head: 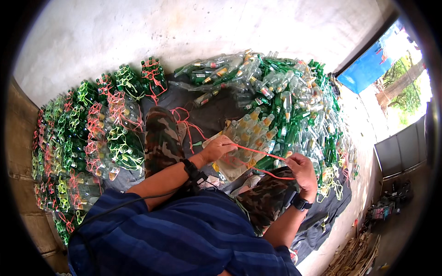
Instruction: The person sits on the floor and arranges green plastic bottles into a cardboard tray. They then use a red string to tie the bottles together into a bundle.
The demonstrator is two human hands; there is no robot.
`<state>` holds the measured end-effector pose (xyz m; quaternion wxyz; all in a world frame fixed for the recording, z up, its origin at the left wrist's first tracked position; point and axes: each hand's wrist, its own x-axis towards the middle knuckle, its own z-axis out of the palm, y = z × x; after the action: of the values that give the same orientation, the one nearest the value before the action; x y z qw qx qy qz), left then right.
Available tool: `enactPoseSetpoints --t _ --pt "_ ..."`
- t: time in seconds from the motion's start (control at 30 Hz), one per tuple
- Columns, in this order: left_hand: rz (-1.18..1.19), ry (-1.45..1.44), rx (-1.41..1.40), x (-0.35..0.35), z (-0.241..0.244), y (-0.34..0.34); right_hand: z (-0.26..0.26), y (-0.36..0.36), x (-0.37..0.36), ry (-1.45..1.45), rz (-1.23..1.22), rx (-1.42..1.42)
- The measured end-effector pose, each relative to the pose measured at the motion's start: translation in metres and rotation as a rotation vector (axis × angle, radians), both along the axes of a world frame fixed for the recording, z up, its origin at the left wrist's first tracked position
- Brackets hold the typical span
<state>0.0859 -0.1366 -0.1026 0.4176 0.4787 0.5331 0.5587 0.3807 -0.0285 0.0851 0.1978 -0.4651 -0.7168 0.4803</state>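
Observation:
A length of red plastic twine (pixel 259 152) is stretched between my two hands. My left hand (pixel 219 149) pinches one end of the span between thumb and fingers. Farther right, my right hand (pixel 304 169) grips the other end, and a loose strand hangs below it. Just beyond my hands a group of clear glass bottles (pixel 249 128) stands upright, close together, on a flattened sack (pixel 229 169). More red twine (pixel 188 122) trails over the dark ground sheet near my left knee. Whether the twine touches the bottles I cannot tell.
Rows of bottles tied in bundles (pixel 77 127) with red and yellow-green twine stand at left. A big heap of loose green and clear bottles (pixel 293 89) lies ahead and right, against the wall (pixel 145 31). Wooden sticks (pixel 352 257) are piled at lower right, near a doorway.

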Motion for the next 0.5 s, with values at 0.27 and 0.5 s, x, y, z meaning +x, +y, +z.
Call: enactPoseSetpoints --t 0.27,0.5 --pt "0.028 -0.294 -0.049 0.001 -0.008 0.002 -0.002 0.041 0.013 0.003 -0.102 0.087" --pt "0.130 -0.546 -0.144 -0.006 -0.001 0.006 -0.053 0.068 -0.036 0.224 -0.112 0.052"
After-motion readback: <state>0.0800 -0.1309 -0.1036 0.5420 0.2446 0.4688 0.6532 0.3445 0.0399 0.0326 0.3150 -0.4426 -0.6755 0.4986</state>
